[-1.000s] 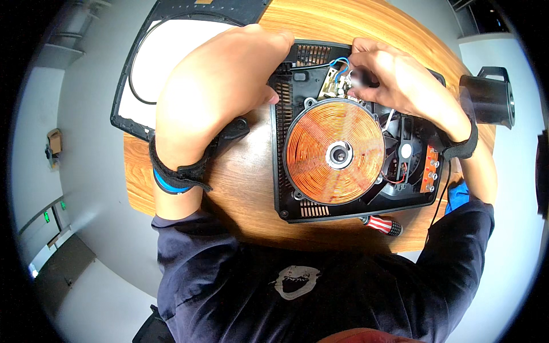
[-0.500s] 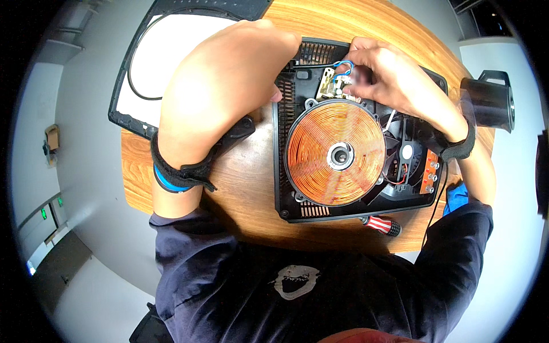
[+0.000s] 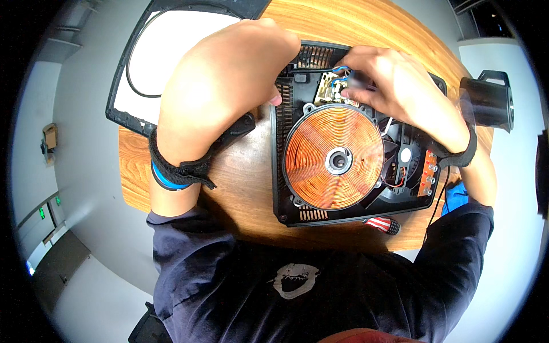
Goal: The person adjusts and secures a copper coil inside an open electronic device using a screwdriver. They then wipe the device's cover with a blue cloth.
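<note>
While the left hand [image 3: 249, 68] is arching left of the copper coil [image 3: 338, 180], its grip's state hidden, the circuit board [image 3: 326, 87] is lying just beyond the coil, the right hand [image 3: 388, 75] curling over the board, grip too blurred to tell.

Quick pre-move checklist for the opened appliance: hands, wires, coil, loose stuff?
1. Copper coil inside the black housing: ok.
2. Left hand off the coil: ok, it is at the housing's upper left side.
3. Right hand grip at the circuit board: cannot tell, the spot between thumb and fingers is dark and blurred.
4. Blue wires clear of the right fingers: cannot tell, they loop close by.
5. Striped-handle tool fully in sight: not ok, the housing's near edge hides its far end.
6. Black pitcher apart from the housing: ok, off to its right.
</note>
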Action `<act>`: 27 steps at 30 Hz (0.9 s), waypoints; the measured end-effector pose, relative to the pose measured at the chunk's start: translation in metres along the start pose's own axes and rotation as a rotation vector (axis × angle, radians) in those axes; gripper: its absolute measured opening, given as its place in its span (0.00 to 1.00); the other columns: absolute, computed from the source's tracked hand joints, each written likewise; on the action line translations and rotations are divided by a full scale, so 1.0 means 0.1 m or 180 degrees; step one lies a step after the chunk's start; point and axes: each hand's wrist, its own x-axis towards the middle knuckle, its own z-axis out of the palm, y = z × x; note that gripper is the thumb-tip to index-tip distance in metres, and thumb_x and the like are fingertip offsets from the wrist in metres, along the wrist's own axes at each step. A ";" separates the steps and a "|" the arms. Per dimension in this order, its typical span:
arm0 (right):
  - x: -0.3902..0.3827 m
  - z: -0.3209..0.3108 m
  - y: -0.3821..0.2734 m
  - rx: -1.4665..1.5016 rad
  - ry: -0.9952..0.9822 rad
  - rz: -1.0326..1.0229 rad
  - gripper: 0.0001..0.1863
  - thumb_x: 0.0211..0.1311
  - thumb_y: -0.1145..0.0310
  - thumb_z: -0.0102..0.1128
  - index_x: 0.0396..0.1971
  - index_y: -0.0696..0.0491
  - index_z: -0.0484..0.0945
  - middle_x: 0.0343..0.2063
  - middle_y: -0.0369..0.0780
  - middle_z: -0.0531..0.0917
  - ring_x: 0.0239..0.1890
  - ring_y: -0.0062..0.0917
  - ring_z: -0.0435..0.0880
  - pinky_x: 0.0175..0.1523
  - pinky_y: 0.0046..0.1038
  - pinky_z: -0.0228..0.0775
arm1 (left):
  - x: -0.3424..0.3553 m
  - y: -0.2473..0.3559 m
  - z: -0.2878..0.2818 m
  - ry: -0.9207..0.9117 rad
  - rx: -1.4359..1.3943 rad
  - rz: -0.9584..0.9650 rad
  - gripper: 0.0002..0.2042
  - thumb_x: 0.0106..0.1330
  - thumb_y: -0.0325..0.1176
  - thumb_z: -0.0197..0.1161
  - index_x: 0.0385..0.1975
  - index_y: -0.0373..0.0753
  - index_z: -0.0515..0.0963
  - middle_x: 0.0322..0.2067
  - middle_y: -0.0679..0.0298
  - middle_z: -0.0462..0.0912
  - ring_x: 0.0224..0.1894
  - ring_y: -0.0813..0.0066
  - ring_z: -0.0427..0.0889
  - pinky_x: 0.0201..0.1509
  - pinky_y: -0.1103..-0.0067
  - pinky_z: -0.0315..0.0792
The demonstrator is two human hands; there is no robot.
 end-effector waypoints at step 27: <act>0.24 -0.04 0.11 0.0305 -0.0501 0.0085 0.23 0.58 0.64 0.85 0.54 0.54 0.90 0.41 0.52 0.93 0.52 0.50 0.94 0.57 0.47 0.85 | -0.01 0.27 0.00 0.0486 -0.3282 -0.1904 0.13 0.82 0.25 0.67 0.61 0.32 0.86 0.55 0.57 0.90 0.55 0.70 0.89 0.60 0.74 0.81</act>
